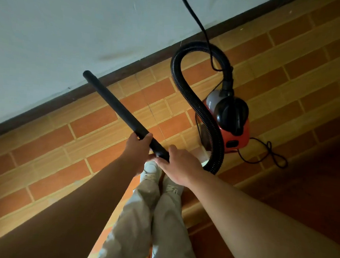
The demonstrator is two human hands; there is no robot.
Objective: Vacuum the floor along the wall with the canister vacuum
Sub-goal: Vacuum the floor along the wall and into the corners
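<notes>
- Brick-patterned tiles in orange and tan covered the floor [42, 160], which filled most of the view and ran up to a pale wall [61, 30].
- A dark skirting board [46, 108] marked the line where wall and floor met.
- Light trousers [158, 218] and pale shoes [152, 170] of the person stood on the tiles, below the hands.
- The canister vacuum [232, 121], red-orange with a black top, sat on the floor to the right, near the wall but apart from it.
- A ribbed black hose [180, 85] rose from the canister's top, looped toward the skirting and curved back down to the person's right side.
- The black wand [116, 105] slanted from the hands toward the wall; its far end showed against the wall just above the skirting, and contact there could not be told.
- The left hand [137, 146] was wrapped around the wand partway along it.
- The right hand [176, 165] gripped the wand's near end, just beside the left hand, close to where the hose arrived.
- A black power cord [195, 15] hung down across the wall to the canister's top.
- Another thin cable [272, 154] lay looped on the tiles right of the canister.
</notes>
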